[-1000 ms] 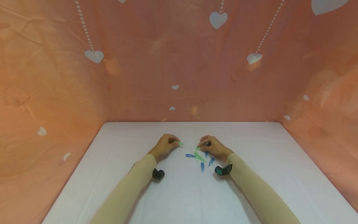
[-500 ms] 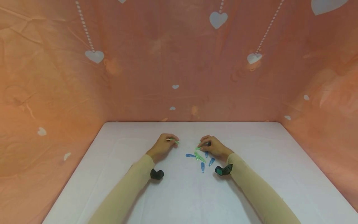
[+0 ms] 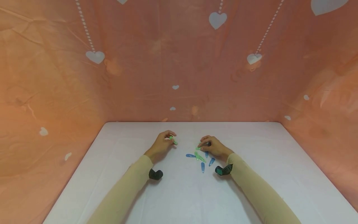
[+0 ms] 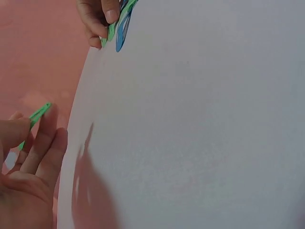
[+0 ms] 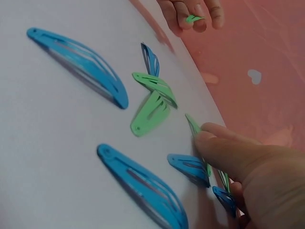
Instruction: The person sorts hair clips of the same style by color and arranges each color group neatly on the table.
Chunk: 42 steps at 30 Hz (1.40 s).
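Note:
My left hand (image 3: 161,143) pinches a green snap hair clip (image 4: 40,113) between thumb and fingers, raised above the white table. To the right, my right hand (image 3: 216,147) rests low over the pile, its thumb and finger pinching another green snap clip (image 5: 192,123). Beside those fingers lie a blue clip (image 5: 188,167) and, partly hidden by the hand, a further green clip (image 5: 224,180) and a small blue one (image 5: 224,199). Two green clips (image 5: 151,112) overlap just left of the right hand, touching a blue clip (image 5: 151,59).
Two larger-looking blue clips (image 5: 81,64) lie nearest the right wrist camera. The white table (image 3: 179,196) is bounded at the back and sides by a peach cloth (image 3: 145,74) printed with hearts. Black wrist cameras (image 3: 155,175) hang below both sleeves.
My left hand has drawn back to the left and slightly up, turning the green hair clip in its fingers. My right hand and the clips on the table have stayed put.

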{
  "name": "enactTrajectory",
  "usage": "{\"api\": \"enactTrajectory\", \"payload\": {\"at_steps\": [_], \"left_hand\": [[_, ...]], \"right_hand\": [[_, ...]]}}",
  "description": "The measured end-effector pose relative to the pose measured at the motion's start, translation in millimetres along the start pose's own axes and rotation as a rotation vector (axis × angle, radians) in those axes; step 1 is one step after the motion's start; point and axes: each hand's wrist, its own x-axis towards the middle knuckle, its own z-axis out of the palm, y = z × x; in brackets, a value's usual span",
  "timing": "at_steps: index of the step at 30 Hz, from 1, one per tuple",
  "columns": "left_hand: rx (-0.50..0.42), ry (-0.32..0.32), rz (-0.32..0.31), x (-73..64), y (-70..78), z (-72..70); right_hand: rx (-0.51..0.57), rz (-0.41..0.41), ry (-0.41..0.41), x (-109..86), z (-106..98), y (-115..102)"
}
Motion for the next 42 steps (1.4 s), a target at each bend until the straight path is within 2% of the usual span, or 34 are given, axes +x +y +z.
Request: {"api": "enactTrajectory", "payload": {"at_steps": [6,9,13,16,21,25,33,37,42], "left_hand": [[-0.031,0.023,0.055,-2.9,0.2,-2.9],[-0.056,0.017,0.044,-4.8,1.6,-5.1],[-0.039,0.014,-0.002,-7.7,5.4,-9.2],[0.018,0.028,0.001,-9.2,7.4,-13.4],[0.13,0.025,0.039,-11.8,10.3,-23.9],[0.18,0.01,0.025,-13.3,10.6,-32.7],[0.273,-0.026,-0.002,-12.2,3.5,-46.6],[0.333,-0.025,-0.025,-12.9,-2.1,-52.1],[0.41,-0.019,-0.025,-13.9,-7.4,-57.1]], "right_hand": [[0.011,0.07,0.002,-1.7,-1,-3],[0.023,0.113,0.007,-1.7,-1,-2],[0.005,0.094,0.013,-1.9,0,-1],[0.009,0.083,0.015,-2.1,0,-1],[0.055,0.155,0.015,-3.2,0,-3],[0.077,0.184,0.012,-3.8,-1,-6],[0.059,0.137,0.016,-2.9,0,-4],[0.024,0.1,0.017,-2.4,0,-3],[-0.009,0.067,0.015,-1.1,0,-2]]}}
